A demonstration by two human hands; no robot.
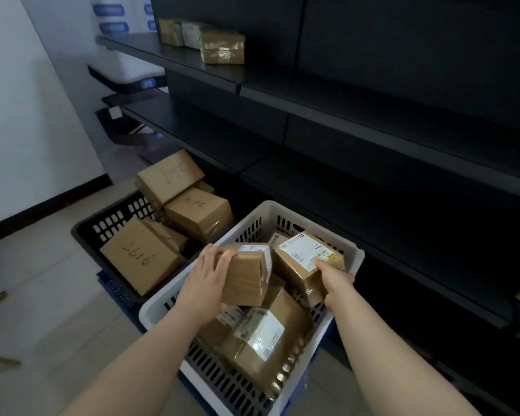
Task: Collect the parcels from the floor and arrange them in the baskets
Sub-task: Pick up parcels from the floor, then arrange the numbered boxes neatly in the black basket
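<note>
A white slotted basket (282, 209) sits on the floor in front of me with several brown cardboard parcels in it. My left hand (206, 280) grips a small taped parcel (246, 276) held over the basket's middle. My right hand (332, 276) holds the near side of a labelled parcel (305, 259) at the basket's far right. A flat parcel with a white label (264, 337) lies at the bottom, near me. Behind and to the left, a black basket (114, 220) holds several bigger boxes with handwritten numbers (141, 255).
Dark metal shelving (373, 130) runs along the right, close behind both baskets; three small parcels (221, 48) stand on an upper shelf. A blue crate edge (117, 291) shows under the baskets. Light tiled floor (42, 295) spreads to the left, up to a white wall.
</note>
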